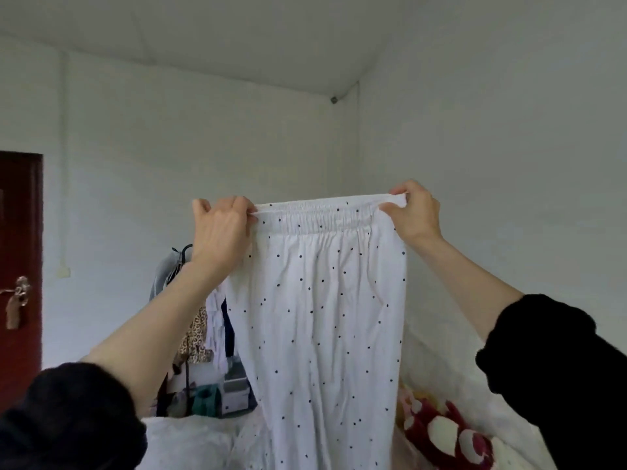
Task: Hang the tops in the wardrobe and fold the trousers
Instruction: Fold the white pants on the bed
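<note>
While both arms are raised, one pair of white dotted trousers [325, 317] hangs at the centre of the view, held up by its elastic waistband [322, 215] and falling straight towards the near bed surface [183, 442]. The left hand [220, 228] pinches the left end of the waistband; the right hand [415, 212] pinches the right end, stretching the band taut between them.

Step in hand, as judged: the folding of the trousers, at the stage of shaking out and squaring the garment. No fold is yet made. The next move likely calls for bringing the two waistband ends together so the legs lie one on the other, then lowering the garment onto the bed.

Count: one pair of trousers, two hands. Several garments [210, 327] hang on the far left; their number cannot be told. One dark door [20, 266] stands at the far left, and one red patterned item [441, 432] lies near right.
</note>
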`<state>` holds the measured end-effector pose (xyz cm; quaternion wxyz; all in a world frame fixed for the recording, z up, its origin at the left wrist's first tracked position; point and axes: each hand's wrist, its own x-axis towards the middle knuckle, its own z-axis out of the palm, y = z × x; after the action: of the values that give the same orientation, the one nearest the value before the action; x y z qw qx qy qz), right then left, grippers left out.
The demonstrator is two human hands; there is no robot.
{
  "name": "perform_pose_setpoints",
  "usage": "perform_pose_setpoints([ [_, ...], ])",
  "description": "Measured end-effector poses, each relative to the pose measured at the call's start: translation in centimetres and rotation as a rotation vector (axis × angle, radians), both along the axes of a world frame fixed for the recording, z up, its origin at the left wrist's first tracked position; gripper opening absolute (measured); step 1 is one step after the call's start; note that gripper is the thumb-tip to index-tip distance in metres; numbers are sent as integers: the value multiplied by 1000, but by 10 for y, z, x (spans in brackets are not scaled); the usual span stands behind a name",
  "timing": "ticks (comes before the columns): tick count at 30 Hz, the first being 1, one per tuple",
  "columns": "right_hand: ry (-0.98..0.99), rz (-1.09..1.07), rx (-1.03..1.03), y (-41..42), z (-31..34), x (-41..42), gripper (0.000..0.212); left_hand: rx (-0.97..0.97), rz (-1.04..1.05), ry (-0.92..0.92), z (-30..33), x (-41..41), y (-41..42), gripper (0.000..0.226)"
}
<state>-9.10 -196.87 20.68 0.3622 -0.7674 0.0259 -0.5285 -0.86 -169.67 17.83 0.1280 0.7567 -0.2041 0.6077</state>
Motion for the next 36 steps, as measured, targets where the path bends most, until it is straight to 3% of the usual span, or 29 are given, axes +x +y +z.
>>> perform_pose_setpoints([
  [3, -36, 92, -51, -12, 3, -9, 26, -5, -26, 24, 12, -4, -5, 13],
  [9, 60, 163, -202, -23, -71, -19, 23, -21, -70, 253, -57, 4, -8, 19],
  [17, 481, 82, -562, -35, -150, -33, 16, 80, -176, 498, -168, 9, -7, 17],
  [24, 811, -33, -540, -35, -208, -45, 11, 365, -274, 695, -281, -7, -10, 32],
  [29, 920, -84, -486, -36, -224, -53, 14, 303, -391, 696, -267, -5, -1, 18],
  [36, 800, -37, -286, -42, -219, -53, 4, 251, -408, 632, -223, -6, 2, 21],
])
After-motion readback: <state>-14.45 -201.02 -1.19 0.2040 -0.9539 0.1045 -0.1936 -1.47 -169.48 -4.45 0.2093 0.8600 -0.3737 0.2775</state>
